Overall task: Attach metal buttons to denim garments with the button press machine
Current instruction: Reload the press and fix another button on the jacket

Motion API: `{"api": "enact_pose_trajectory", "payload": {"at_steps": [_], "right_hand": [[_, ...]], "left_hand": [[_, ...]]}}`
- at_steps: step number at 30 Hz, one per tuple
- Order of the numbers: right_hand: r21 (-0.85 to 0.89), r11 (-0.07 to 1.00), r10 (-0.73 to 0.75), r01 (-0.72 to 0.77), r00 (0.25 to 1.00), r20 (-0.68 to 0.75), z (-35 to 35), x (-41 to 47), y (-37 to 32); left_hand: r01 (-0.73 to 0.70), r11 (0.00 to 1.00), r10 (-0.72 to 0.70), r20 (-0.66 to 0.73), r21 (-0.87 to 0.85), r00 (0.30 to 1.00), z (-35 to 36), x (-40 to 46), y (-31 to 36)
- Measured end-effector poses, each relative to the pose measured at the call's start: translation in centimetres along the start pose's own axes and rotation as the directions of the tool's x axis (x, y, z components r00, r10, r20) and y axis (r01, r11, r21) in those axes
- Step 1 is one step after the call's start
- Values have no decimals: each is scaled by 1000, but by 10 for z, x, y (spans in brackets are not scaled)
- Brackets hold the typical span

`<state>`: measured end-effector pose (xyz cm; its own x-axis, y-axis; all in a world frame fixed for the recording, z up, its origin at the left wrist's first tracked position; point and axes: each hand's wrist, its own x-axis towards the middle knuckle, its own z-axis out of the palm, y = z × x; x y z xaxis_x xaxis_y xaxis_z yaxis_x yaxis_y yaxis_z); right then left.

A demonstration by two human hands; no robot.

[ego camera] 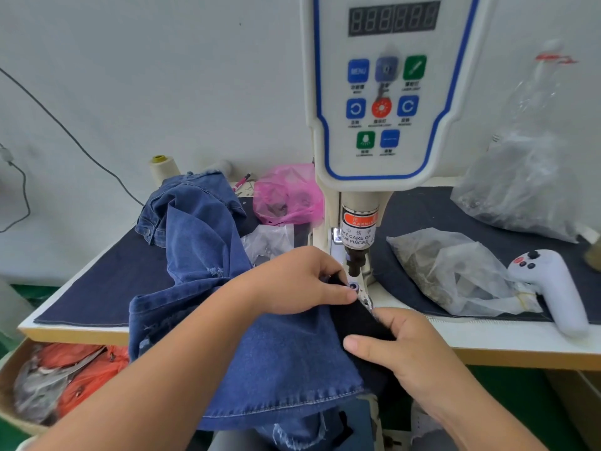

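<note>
While my left hand pinches a dark edge of the denim garment at the button press machine, thumb and curled fingers closed on the cloth, a metal button sits just beside my fingertips, under the machine's punch. My right hand holds the same dark strip nearer me, thumb laid over it and fingers curled under. Mid-blue, with pale topstitching along a hem and frayed patches, the garment lies in one long run from a heap at the table's far left, diagonally toward me and off the front edge below the press. I count one button in view, two hands, and eight coloured keys on the control panel. Two clear plastic bags rest right of the machine, one pink bag behind the denim, and one white handheld controller lies near the right edge.
</note>
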<state>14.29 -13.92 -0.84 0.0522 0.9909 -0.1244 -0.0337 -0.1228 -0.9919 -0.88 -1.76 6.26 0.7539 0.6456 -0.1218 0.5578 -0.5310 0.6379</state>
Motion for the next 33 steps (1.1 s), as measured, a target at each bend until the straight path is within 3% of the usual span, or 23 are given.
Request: {"api": "enact_pose_trajectory", "payload": {"at_steps": [5,9,14,16,21,23,28,33], "right_hand": [[111,992,61,-64,998,25,0,-1,7],[280,959,40,-41,999,10,2,0,14],[277,960,-17,41,996,-91,-4,4,15],[243,968,-39,57,996,-78,-7,4,16],[105,991,-75,77,997,-23,-16,0,28],[140,987,-84,83,996,-1,-19,0,32],[155,983,-86,99,992,-93,-23,4,28],[135,989,-39,65,981,-187,-27,17,17]], "left_hand": [[-14,998,13,-12,-59,1000,-2,2,-8],[7,1000,-8,20,23,1000,-6,4,-12],[59,991,-61,11,120,998,-10,6,-15],[-5,996,4,14,93,1000,-10,1,-17],[-245,955,251,15,-166,968,-5,-20,-24],[-201,946,219,42,-252,975,3,-21,-26],[-115,989,111,-44,-94,993,18,-7,-35],[-83,961,38,-170,-264,985,27,2,-41]]}}
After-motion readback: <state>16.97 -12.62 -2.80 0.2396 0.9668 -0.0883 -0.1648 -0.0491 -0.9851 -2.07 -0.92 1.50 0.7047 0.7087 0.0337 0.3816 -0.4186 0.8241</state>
